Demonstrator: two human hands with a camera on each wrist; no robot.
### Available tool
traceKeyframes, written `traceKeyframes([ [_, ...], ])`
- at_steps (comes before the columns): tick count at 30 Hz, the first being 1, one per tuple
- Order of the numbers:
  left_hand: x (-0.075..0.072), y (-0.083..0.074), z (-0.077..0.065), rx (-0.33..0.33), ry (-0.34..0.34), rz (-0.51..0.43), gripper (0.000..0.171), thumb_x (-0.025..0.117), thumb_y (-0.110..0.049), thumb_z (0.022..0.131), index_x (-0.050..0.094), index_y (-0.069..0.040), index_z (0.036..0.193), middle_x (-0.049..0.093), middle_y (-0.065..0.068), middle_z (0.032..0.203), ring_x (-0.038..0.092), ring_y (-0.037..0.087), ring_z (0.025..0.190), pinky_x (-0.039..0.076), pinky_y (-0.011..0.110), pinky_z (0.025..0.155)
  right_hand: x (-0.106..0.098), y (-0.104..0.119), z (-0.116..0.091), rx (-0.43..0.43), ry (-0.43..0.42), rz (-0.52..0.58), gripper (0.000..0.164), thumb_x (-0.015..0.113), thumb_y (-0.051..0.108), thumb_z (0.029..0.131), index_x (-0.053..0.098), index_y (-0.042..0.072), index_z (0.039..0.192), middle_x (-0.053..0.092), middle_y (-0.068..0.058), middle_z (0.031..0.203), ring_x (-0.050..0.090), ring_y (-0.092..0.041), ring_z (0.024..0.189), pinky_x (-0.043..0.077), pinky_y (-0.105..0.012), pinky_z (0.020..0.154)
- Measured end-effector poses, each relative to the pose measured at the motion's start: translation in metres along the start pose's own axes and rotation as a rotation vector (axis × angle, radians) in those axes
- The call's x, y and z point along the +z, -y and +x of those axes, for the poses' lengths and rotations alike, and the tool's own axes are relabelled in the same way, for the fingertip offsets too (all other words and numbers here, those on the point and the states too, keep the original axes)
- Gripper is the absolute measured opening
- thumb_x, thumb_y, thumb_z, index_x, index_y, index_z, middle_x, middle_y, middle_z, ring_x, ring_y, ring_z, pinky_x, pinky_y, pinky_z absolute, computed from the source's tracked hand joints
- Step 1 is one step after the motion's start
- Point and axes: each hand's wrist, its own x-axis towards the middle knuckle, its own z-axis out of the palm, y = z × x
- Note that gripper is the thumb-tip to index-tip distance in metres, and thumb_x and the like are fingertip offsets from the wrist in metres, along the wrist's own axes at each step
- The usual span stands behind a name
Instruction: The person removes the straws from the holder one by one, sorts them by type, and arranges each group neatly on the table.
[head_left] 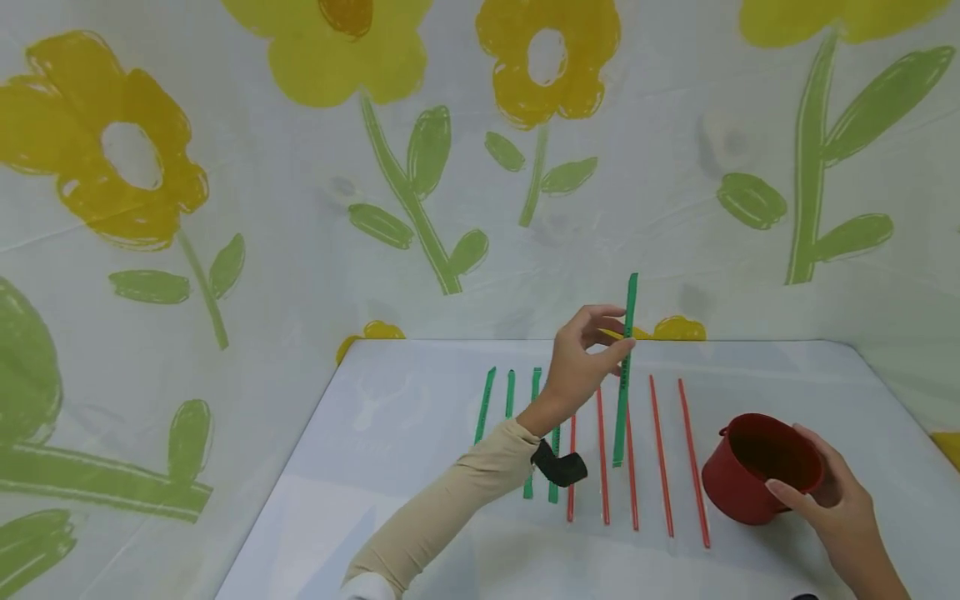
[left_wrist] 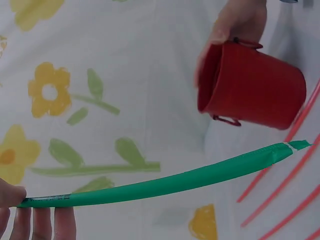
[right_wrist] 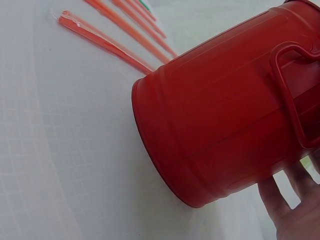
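Between thumb and fingers, my left hand point(head_left: 579, 360) pinches a green paper-wrapped straw point(head_left: 625, 392), held nearly upright above the table. Dark print shows on its wrapper in the left wrist view, where the straw point(left_wrist: 165, 186) stretches away from the fingertips. My right hand point(head_left: 840, 504) grips a small red metal bucket point(head_left: 731, 479) by its side at the table's right, thumb near the rim. The bucket point(left_wrist: 260, 85) is tilted; its inside looks dark in the head view. A wire handle loop shows on the bucket point(right_wrist: 210, 115) in the right wrist view.
Several red straws point(head_left: 662, 467) in clear wrappers lie in a row on the white table point(head_left: 337, 483). Left of them lie several green straws point(head_left: 484, 408), partly hidden by my left arm. A flower-printed cloth point(head_left: 637, 208) hangs behind the table.
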Motion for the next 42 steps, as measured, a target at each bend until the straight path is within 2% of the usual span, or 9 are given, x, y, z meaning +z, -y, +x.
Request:
traceKeyframes([
  [5, -0.029, 0.003, -0.008, -0.046, -0.025, 0.041, 0.036, 0.059, 0.006, 0.088, 0.049, 0.008, 0.122, 0.054, 0.028, 0.105, 0.057, 0.045, 0.087, 0.057, 0.048, 0.062, -0.001, -0.001, 0.0, 0.009, 0.004, -0.006, 0.082, 0.069, 0.024, 0.087, 0.019, 0.037, 0.15, 0.034, 0.011, 0.142, 0.037, 0.007, 0.1, 0.047, -0.007, 0.063],
  [9, -0.05, 0.007, -0.017, -0.111, -0.065, 0.077, 0.035, 0.059, 0.004, 0.089, 0.05, 0.008, 0.122, 0.054, 0.029, 0.106, 0.056, 0.045, 0.088, 0.055, 0.052, 0.062, -0.002, -0.003, 0.0, 0.005, 0.005, -0.011, 0.082, 0.069, 0.024, 0.087, 0.018, 0.037, 0.15, 0.033, 0.01, 0.142, 0.036, 0.007, 0.1, 0.046, -0.006, 0.064],
  [18, -0.094, 0.019, -0.035, -0.223, -0.141, 0.187, 0.036, 0.061, 0.002, 0.089, 0.052, 0.008, 0.123, 0.055, 0.029, 0.107, 0.057, 0.044, 0.088, 0.055, 0.05, 0.06, -0.003, -0.004, 0.0, -0.006, 0.009, -0.005, 0.081, 0.068, 0.023, 0.087, 0.019, 0.035, 0.15, 0.033, 0.011, 0.143, 0.037, 0.007, 0.101, 0.046, -0.005, 0.065],
  [22, -0.113, 0.026, -0.043, -0.28, -0.173, 0.243, 0.035, 0.061, 0.001, 0.088, 0.053, 0.008, 0.122, 0.055, 0.03, 0.106, 0.058, 0.046, 0.087, 0.056, 0.049, 0.057, -0.007, -0.005, 0.001, 0.003, 0.016, 0.001, 0.08, 0.067, 0.023, 0.088, 0.018, 0.036, 0.15, 0.034, 0.017, 0.137, 0.036, 0.008, 0.099, 0.045, -0.004, 0.065],
  [25, -0.126, 0.035, -0.047, -0.339, -0.208, 0.28, 0.035, 0.062, 0.001, 0.088, 0.054, 0.008, 0.121, 0.056, 0.029, 0.104, 0.06, 0.043, 0.085, 0.056, 0.049, 0.057, -0.01, -0.005, 0.001, 0.0, 0.02, 0.005, 0.079, 0.067, 0.022, 0.089, 0.018, 0.037, 0.15, 0.034, 0.022, 0.131, 0.037, 0.009, 0.098, 0.046, -0.005, 0.064],
  [26, -0.131, 0.039, -0.047, -0.367, -0.22, 0.29, 0.035, 0.062, 0.001, 0.088, 0.054, 0.007, 0.121, 0.057, 0.028, 0.104, 0.06, 0.043, 0.086, 0.056, 0.049, 0.058, -0.01, -0.005, 0.001, -0.002, 0.02, 0.005, 0.079, 0.066, 0.022, 0.089, 0.019, 0.037, 0.15, 0.034, 0.023, 0.13, 0.038, 0.009, 0.098, 0.046, -0.005, 0.064],
  [33, -0.164, 0.097, -0.06, -0.481, -0.264, 0.483, 0.031, 0.065, -0.006, 0.087, 0.059, -0.004, 0.118, 0.06, 0.012, 0.098, 0.061, 0.025, 0.075, 0.054, 0.03, 0.048, -0.012, -0.006, -0.001, -0.006, 0.021, 0.015, 0.078, 0.066, 0.019, 0.089, 0.019, 0.036, 0.15, 0.035, 0.024, 0.129, 0.039, 0.008, 0.099, 0.046, -0.005, 0.064],
  [36, -0.17, 0.11, -0.064, -0.543, -0.273, 0.521, 0.03, 0.066, -0.005, 0.087, 0.06, -0.004, 0.116, 0.06, 0.013, 0.098, 0.059, 0.021, 0.074, 0.054, 0.03, 0.048, -0.014, -0.006, -0.001, -0.006, 0.016, 0.008, 0.079, 0.066, 0.02, 0.089, 0.019, 0.036, 0.15, 0.034, 0.023, 0.13, 0.038, 0.008, 0.098, 0.046, -0.005, 0.064],
  [42, -0.182, 0.139, -0.072, -0.622, -0.254, 0.568, 0.028, 0.066, -0.004, 0.085, 0.062, -0.001, 0.113, 0.06, 0.013, 0.096, 0.057, 0.018, 0.07, 0.054, 0.03, 0.046, -0.015, -0.008, 0.001, 0.01, 0.009, -0.013, 0.08, 0.068, 0.023, 0.088, 0.018, 0.037, 0.15, 0.034, 0.021, 0.133, 0.038, 0.008, 0.098, 0.046, -0.006, 0.064],
])
